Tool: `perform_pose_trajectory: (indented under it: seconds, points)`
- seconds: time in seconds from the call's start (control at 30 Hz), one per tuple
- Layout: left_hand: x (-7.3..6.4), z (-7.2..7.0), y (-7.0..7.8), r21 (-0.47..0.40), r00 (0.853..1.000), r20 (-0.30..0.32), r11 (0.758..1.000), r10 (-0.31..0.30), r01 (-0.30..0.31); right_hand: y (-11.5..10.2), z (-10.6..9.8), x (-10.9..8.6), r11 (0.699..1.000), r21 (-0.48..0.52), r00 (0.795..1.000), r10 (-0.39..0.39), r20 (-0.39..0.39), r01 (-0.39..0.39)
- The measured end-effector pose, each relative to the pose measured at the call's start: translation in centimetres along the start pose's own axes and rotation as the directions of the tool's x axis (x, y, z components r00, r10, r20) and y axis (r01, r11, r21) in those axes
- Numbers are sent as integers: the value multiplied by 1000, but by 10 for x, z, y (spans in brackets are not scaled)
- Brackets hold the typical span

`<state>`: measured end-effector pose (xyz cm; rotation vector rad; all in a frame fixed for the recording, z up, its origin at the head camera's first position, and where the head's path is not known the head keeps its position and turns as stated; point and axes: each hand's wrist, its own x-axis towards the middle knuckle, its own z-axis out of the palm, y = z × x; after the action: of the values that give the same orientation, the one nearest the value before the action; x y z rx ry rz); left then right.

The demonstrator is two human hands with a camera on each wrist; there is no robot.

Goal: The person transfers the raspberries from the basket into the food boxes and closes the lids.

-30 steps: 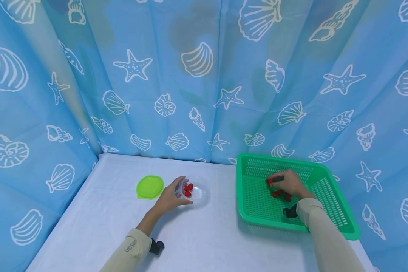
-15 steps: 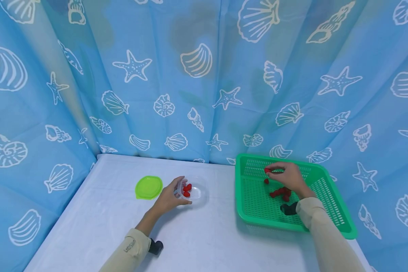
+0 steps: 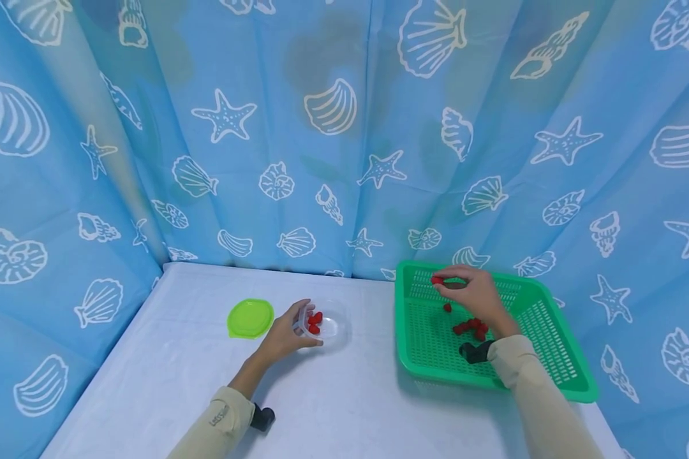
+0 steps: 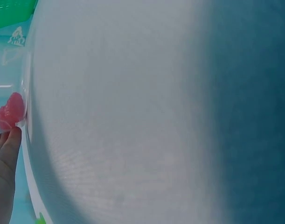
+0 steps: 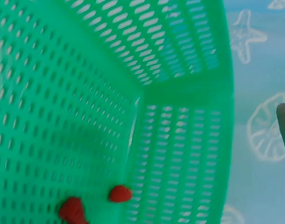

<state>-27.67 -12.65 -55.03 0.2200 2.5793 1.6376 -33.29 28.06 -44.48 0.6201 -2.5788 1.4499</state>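
My left hand (image 3: 281,336) grips the left side of a clear plastic container (image 3: 334,326) on the table, with a few red raspberries (image 3: 314,319) at the near-left inside. In the left wrist view, fingertips (image 4: 12,135) press its wall beside the raspberries (image 4: 12,111). Over the far-left part of a green basket (image 3: 402,325), my right hand (image 3: 478,296) pinches a red raspberry (image 3: 437,280) between thumb and fingers. Beneath it, one raspberry (image 3: 447,307) lies alone on the basket floor. Several more raspberries (image 3: 471,326) sit clustered nearer the middle.
A lime-green lid (image 3: 250,318) lies on the white table (image 3: 344,408), left of the container. Behind the table hangs a blue curtain (image 3: 298,153) with shell prints. The basket's slotted walls (image 5: 179,154) rise around the loose raspberries.
My right hand has lifted a raspberry from the basket floor and moved up and left with it. The left hand and the container have stayed in place.
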Motion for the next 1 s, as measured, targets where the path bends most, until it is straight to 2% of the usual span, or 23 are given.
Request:
perform_pose_trajectory:
  seconds: [0.1,0.27,0.37,0.57,0.73,0.87,1.0]
  points:
    - [-1,0,-2,2,1000,0,1000,-4,4,-21,5,-2,998,62,1000,-9,-1,9]
    - [-2,1,-3,14,1000,-2,1000,-8,8,-60,12,-6,996,23,996,-90,-4,90]
    - [-2,1,-3,20,1000,-9,1000,-2,2,-75,17,-7,994,2,994,-108,-19,108]
    - [-2,0,-1,22,1000,-11,1000,7,-7,-87,33,-5,993,69,995,-100,-11,100]
    - [-3,0,-2,5,1000,-5,1000,12,-12,-98,51,-2,991,62,993,-120,10,119]
    - [-2,0,-1,3,1000,-4,1000,11,-11,-105,67,2,985,83,989,-150,-2,150]
    - [-2,0,1,9,1000,-6,1000,12,-12,-105,85,9,963,158,976,-217,-18,217]
